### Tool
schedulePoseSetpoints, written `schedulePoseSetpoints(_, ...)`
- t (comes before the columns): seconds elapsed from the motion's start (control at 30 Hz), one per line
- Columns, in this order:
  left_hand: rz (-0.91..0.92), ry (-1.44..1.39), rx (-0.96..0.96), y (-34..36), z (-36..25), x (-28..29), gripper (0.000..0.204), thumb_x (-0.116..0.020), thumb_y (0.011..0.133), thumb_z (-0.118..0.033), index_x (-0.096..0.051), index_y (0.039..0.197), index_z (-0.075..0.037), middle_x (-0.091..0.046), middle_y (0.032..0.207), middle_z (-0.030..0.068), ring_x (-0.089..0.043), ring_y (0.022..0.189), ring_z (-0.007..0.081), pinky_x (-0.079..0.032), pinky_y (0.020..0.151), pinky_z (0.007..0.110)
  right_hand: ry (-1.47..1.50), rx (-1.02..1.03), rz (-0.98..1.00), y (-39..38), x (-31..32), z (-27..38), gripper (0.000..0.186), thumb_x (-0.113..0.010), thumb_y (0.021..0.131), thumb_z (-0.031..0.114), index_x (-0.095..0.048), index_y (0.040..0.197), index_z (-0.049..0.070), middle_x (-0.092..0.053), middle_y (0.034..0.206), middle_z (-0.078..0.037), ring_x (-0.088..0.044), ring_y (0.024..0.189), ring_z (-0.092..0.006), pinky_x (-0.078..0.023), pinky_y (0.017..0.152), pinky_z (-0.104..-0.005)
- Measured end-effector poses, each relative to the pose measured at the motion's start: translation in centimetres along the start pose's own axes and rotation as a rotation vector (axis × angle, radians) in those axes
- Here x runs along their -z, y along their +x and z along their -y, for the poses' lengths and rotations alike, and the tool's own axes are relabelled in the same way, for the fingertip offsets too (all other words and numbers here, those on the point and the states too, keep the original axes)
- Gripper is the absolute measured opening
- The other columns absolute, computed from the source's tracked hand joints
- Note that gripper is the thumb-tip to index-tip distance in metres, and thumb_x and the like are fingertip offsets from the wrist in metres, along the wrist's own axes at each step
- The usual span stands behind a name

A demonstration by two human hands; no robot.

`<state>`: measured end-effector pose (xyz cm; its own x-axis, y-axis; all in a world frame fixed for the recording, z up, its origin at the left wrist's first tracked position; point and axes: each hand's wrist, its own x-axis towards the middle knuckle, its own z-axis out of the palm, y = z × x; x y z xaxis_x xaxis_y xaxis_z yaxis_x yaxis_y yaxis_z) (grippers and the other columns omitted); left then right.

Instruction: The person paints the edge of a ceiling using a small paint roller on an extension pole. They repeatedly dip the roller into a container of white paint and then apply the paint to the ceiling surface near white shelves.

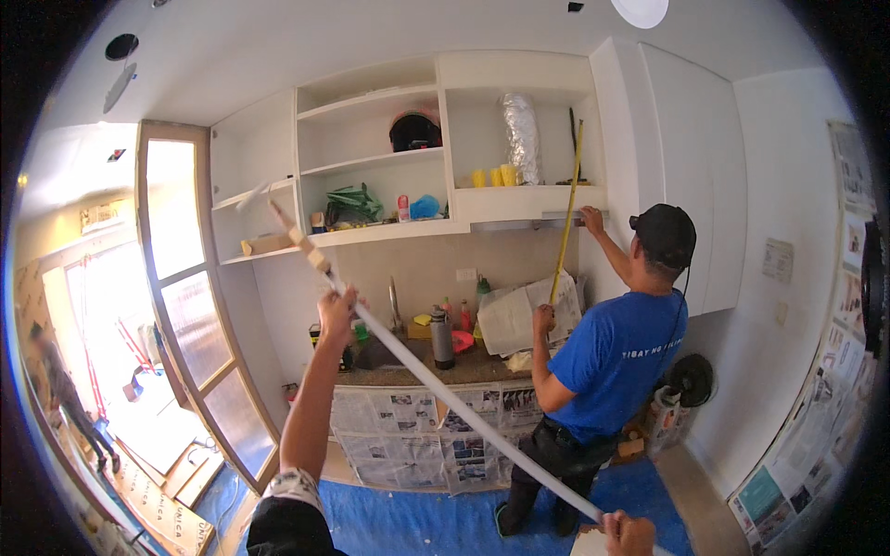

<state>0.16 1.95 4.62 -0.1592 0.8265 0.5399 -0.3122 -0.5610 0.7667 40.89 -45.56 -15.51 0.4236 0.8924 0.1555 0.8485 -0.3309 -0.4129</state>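
A long white pole (464,412) slants across in front of me, from the lower right up to the upper left. Midway up it, my left hand (338,315) is closed around the pole near tan bands that look like tape. My right hand (629,535) grips the lower end at the bottom edge. Beyond the bands, a slim brownish piece (283,217) leads to a pale, blurred tip near the open left cabinet; its exact kind I cannot tell. A co-worker in a blue shirt (616,343) holds an extended yellow tape measure (565,218) upright against the cabinet.
Open white shelves (371,167) hold a helmet (414,132), a foil-wrapped roll (521,139) and yellow cups (494,176). A grey bottle (441,338) stands on the counter (408,372). Blue sheeting (389,519) covers the floor. A framed glass door (197,315) stands left; another person (65,389) is beyond it.
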Motion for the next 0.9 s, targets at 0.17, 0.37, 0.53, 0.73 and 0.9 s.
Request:
schedulePoseSetpoints(0.17, 0.087, -0.019, -0.056, 9.3, -5.1, -5.9, 0.021, -0.062, 0.086, -0.012, -0.054, 0.095, 0.005, -0.061, 0.088, 0.0133, -0.063, 0.067, 0.0221, -0.057, 0.063, 0.034, 0.457, 0.332, 0.029, 1.9, -0.2, 4.6, 0.038, -0.045, 0.095, 0.038, -0.054, 0.116, 0.007, -0.064, 0.089, -0.022, -0.061, 0.082, -0.0433, -0.048, 0.067, -0.0485)
schedulePoseSetpoints(0.37, 0.364, -0.151, 0.051, 14.5, -7.7, -14.4, 0.027, -0.056, 0.091, -0.015, -0.05, 0.107, 0.005, -0.061, 0.092, 0.0143, -0.064, 0.076, 0.0253, -0.057, 0.067, 0.037, 0.705, 0.404, -0.078, 2.1, -2.2, 11.3, 0.047, -0.045, 0.097, 0.032, -0.038, 0.139, 0.012, -0.059, 0.078, -0.014, -0.053, 0.057, -0.0197, -0.043, 0.055, -0.033)
schedulePoseSetpoints(0.53, 0.639, -0.122, -0.088, 13.0, -4.7, -18.1, 0.042, -0.059, 0.087, -0.006, -0.037, 0.119, 0.009, -0.058, 0.103, 0.0177, -0.065, 0.082, 0.0284, -0.058, 0.073, 0.037, 0.762, 0.394, -0.26, 5.7, -5.6, 19.5, 0.047, -0.046, 0.097, 0.027, -0.038, 0.141, 0.013, -0.053, 0.063, -0.007, -0.046, 0.051, -0.0132, -0.039, 0.049, -0.0291)
schedulePoseSetpoints(0.73, 0.748, -0.153, -0.016, 17.9, -4.1, -19.8, 0.041, -0.059, 0.087, -0.007, -0.043, 0.121, 0.008, -0.053, 0.12, 0.0179, -0.063, 0.085, 0.0229, -0.054, 0.078, 0.034, 0.871, 0.278, -0.204, 9.4, -7.0, 26.0, 0.053, -0.047, 0.096, 0.019, -0.029, 0.142, 0.001, -0.051, 0.061, -0.001, -0.045, 0.053, -0.0041, -0.036, 0.048, -0.0216)
schedulePoseSetpoints(0.9, 0.842, -0.218, -0.059, 21.9, -3.5, -19.5, 0.037, -0.057, 0.086, -0.001, -0.044, 0.118, 0.01, -0.055, 0.112, 0.0173, -0.064, 0.09, 0.0264, -0.056, 0.079, 0.034, 0.963, 0.299, -0.279, 13.1, -9.3, 29.9, 0.05, -0.051, 0.094, 0.017, -0.035, 0.14, 0.003, -0.052, 0.056, -0.005, -0.047, 0.051, -0.0052, -0.04, 0.047, -0.0246)
